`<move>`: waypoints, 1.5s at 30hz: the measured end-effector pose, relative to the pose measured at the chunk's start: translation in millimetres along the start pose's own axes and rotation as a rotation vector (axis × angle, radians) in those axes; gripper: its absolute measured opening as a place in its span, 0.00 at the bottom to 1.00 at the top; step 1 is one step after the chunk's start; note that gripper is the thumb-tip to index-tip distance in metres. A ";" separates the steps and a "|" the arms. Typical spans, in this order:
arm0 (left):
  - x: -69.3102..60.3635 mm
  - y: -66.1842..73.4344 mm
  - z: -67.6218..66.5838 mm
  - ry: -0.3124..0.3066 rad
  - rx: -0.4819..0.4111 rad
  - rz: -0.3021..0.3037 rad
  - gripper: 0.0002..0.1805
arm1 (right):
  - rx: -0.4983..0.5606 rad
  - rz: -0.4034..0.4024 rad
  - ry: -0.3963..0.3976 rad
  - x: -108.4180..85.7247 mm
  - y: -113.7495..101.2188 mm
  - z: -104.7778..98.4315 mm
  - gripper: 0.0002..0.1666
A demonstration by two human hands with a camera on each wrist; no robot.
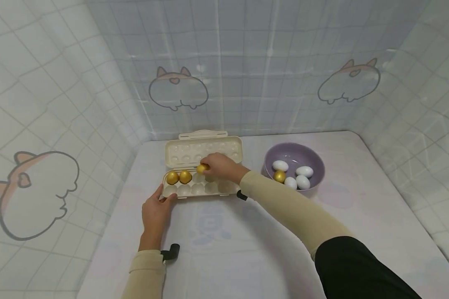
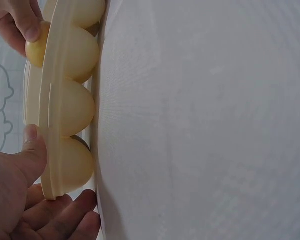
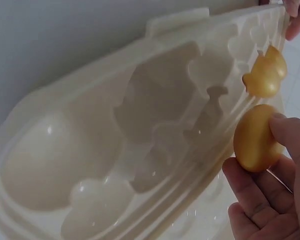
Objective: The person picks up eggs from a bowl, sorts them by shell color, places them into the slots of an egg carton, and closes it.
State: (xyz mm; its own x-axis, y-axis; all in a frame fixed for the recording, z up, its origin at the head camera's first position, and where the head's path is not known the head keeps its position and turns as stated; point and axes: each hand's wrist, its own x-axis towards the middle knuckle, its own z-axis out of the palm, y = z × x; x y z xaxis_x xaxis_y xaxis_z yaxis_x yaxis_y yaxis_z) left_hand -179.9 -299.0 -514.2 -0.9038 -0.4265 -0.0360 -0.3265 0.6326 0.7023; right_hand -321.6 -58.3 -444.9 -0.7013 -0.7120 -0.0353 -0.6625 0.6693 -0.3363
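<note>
A cream plastic egg carton (image 1: pixel 198 190) lies with its lid laid back at the far side of the table. Two gold eggs (image 1: pixel 178 177) sit in its back row at the left end. My right hand (image 1: pixel 222 167) pinches a third gold egg (image 3: pixel 257 139) between thumb and fingers, over the back row beside those two. At the carton's left front corner, my left hand (image 1: pixel 156 211) grips the edge; in the left wrist view its thumb lies on the rim and its fingers are around the end. The front-row cups hold nothing.
A purple bowl (image 1: pixel 319 160) stands right of the carton, holding several white eggs (image 1: pixel 304 171) and one gold egg (image 1: pixel 279 176). Tile-patterned curtains (image 1: pixel 247 74) with printed animal outlines enclose the table's back and sides. White cloth (image 1: pixel 209 257) covers the tabletop.
</note>
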 end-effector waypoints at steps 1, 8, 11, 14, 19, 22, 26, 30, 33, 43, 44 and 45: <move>-0.2 0.1 0.2 0.000 0.000 -0.001 0.43 | -0.010 0.001 -0.003 1.0 -1.0 2.0 0.13; 1.0 -0.7 0.0 0.006 0.008 0.008 0.43 | -0.063 -0.016 0.016 6.5 -6.9 10.5 0.13; 0.2 0.7 -1.2 0.006 0.007 0.005 0.43 | -0.065 -0.030 0.033 8.2 -9.9 12.3 0.10; -1.1 2.2 -1.7 0.000 0.001 0.001 0.43 | -0.097 -0.032 0.024 7.6 -13.9 14.1 0.08; -1.7 3.5 -2.4 -0.005 0.002 -0.001 0.43 | -0.151 -0.019 0.001 5.1 -19.3 16.4 0.11; -1.7 4.2 -2.9 -0.005 0.005 -0.003 0.43 | -0.169 -0.015 0.005 4.0 -22.6 16.5 0.12; -1.3 5.4 -3.4 -0.011 0.008 -0.016 0.43 | -0.216 -0.031 0.029 4.1 -25.6 20.2 0.09; -1.0 6.3 -3.7 -0.020 0.009 -0.028 0.43 | -0.298 -0.080 0.034 4.4 -27.8 26.2 0.10; -0.5 5.6 -4.0 -0.020 0.008 -0.023 0.43 | -0.348 -0.117 0.032 4.6 -29.2 28.4 0.12; -0.8 2.0 -3.2 -0.009 0.008 0.014 0.43 | -0.330 -0.099 0.037 6.3 -26.8 29.8 0.15; -1.0 1.9 -3.2 -0.006 0.006 0.019 0.43 | -0.315 -0.093 0.040 6.4 -26.5 29.9 0.15; -1.1 1.8 -3.3 -0.002 0.004 0.025 0.43 | -0.299 -0.085 0.042 6.6 -26.4 29.9 0.16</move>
State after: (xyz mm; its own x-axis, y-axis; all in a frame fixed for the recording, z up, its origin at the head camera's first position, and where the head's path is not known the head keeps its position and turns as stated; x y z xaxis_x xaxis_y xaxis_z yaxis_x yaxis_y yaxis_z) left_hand -178.6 -299.5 -510.5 -0.9122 -0.4092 -0.0204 -0.3052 0.6455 0.7001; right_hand -300.8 -87.0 -464.3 -0.6463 -0.7628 0.0222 -0.7628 0.6451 -0.0443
